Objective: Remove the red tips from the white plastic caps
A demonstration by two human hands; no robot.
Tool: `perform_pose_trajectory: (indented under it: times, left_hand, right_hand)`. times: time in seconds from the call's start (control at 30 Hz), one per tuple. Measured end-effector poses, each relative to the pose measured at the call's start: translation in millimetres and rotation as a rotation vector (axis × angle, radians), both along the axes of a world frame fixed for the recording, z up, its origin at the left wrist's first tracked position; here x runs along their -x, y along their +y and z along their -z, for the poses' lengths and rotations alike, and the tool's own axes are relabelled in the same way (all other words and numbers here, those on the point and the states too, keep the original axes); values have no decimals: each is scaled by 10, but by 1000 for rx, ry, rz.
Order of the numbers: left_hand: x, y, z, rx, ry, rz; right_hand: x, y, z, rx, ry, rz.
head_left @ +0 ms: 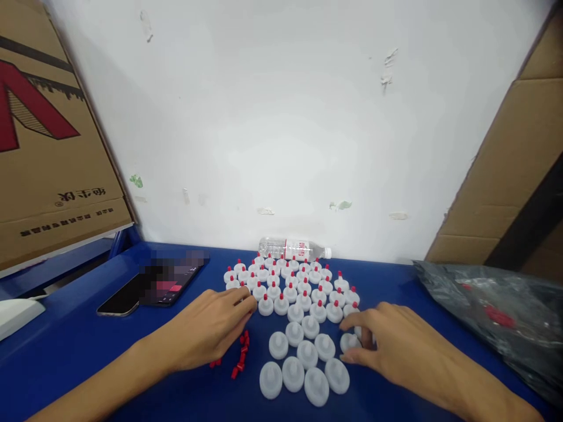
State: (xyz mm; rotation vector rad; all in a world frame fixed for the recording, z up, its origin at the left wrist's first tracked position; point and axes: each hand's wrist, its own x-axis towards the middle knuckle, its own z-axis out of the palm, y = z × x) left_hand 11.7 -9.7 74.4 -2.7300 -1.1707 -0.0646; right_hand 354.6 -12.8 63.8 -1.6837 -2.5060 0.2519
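My left hand (222, 319) is above the left side of the table, its fingers drawn together at the edge of the red-tipped white caps (281, 305). Whatever its fingertips pinch is hidden. Under and beside it lie small red tips (241, 354), some in a short row. On the right, my right hand (380, 340) has thumb and forefinger curved round a white nozzle cap (350, 343) that bears no red tip. Another pale cap is partly hidden behind these fingers. Between my hands several more untipped white caps (307, 354) stand nozzle up, with the red-tipped group behind them.
A clear plastic bottle (294, 249) lies against the white wall at the back. Two phones (153, 287) rest on the blue table at left. A grey plastic bag (492, 310) with red pieces is at right. Cardboard boxes (57, 176) flank both sides.
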Motion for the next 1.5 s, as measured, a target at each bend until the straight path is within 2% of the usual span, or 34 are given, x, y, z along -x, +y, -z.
perform_pose_trajectory:
  times: [0.2,0.3,0.43,0.53,0.6,0.73,0.9,1.0,1.17,1.33,1.5]
  left_hand:
    - [-9,-34,58,-8,-39,70]
    - [15,-21,92,-43,-87,127]
    - [48,9,134,-116,-123,201]
    - [72,17,155,-123,-182,236]
    - [88,14,164,-114,-207,248]
    - [92,3,167,-133,-225,244]
    - [49,-2,150,-144,-210,244]
    - [40,-3,146,-146,-214,252]
    - [49,-6,146,-158,-232,275]
    - [45,-17,156,-150,-248,271]
    - [25,-31,140,-205,-310,265]
  right_hand:
    - [-21,-39,84,-55,-6,-86]
    - [-43,-36,61,-161,22,-91]
    - [-51,6,-22,-319,211,-82]
    - [-16,26,-58,-377,400,-44]
    - [7,31,-57,-367,448,-21]
    - [-40,47,-39,-300,327,29]
    - [-151,41,-29,-45,157,14]
    - [-94,14,-14,28,87,18]
    - [39,8,49,26,75,-53]
    - [54,31,126,-7,82,-74]
    - [31,10,101,-213,114,-154]
